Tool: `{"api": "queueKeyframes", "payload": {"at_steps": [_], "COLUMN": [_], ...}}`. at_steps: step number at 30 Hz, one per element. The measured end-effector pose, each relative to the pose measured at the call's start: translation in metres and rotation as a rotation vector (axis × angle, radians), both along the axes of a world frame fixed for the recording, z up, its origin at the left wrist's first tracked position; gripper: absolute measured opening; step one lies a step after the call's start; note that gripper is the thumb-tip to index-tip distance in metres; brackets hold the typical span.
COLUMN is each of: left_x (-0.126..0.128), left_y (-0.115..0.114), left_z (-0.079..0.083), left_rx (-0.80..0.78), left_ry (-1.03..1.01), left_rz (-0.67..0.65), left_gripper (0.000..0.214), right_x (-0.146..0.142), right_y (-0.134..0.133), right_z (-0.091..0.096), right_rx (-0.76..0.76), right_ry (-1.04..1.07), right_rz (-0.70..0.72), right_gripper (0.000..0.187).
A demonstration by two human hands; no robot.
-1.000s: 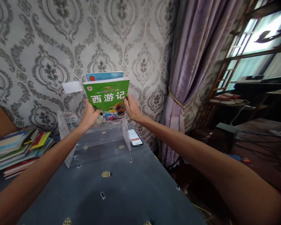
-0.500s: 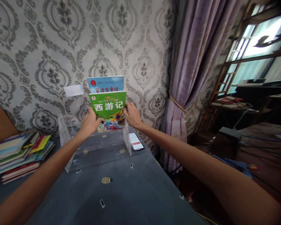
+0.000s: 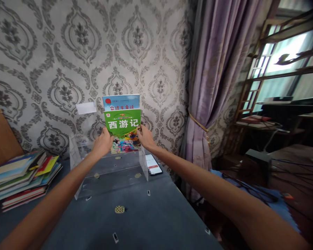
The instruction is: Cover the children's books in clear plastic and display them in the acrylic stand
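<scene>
Grip: left hand [image 3: 102,144] clenched on the lower left edge of the green book [image 3: 122,128], right hand [image 3: 145,138] clenched on its lower right edge; both grasp the same book, cover facing the camera, upright. The book's bottom edge sits in or just above the back of the clear stand [image 3: 79,173]; cannot tell whether it rests on the stand's floor, as the hands and the acrylic obscure that line. Directly behind it, a blue book [image 3: 121,102] stands taller against the wall [image 3: 41,52], only its top strip showing. A white card [image 3: 86,108] is on the wall just left of the books. A phone [image 3: 153,165] lies on the bench [image 3: 146,218] just right of the stand. A stack of books [image 3: 21,177] lies well apart at the left end of the bench. A curtain [image 3: 211,86] hangs to the right. Judgement: the step in hand is seating the green book in front of the blue one. Finishing would call for the book settled square and leaning back before either grip loosens, else it may tip forward.
</scene>
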State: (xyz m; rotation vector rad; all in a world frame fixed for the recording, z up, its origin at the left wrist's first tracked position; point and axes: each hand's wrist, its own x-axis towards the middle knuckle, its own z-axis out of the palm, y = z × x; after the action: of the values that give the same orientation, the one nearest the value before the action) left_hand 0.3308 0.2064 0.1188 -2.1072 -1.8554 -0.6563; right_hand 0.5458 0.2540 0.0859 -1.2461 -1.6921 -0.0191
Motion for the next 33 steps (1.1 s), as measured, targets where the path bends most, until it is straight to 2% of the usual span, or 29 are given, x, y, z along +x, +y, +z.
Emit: {"api": "queueKeyframes", "payload": {"at_steps": [15, 33], "left_x": [-0.0034, -0.0097], "left_y": [0.0095, 0.0008], "left_z": [0.0003, -0.0008], "left_rx": [-0.03, -0.014], "left_ry": [0.002, 0.026], "left_rz": [-0.007, -0.042], "left_gripper": [0.032, 0.041], "right_x": [-0.0027, 0.002], "right_y": [0.0074, 0.0092], "right_z": [-0.0027, -0.0106], "right_rx": [0.009, 0.041], "right_ry": [-0.018, 0.032], "right_rz": [-0.075, 0.019], "right_gripper": [0.034, 0.04]}}
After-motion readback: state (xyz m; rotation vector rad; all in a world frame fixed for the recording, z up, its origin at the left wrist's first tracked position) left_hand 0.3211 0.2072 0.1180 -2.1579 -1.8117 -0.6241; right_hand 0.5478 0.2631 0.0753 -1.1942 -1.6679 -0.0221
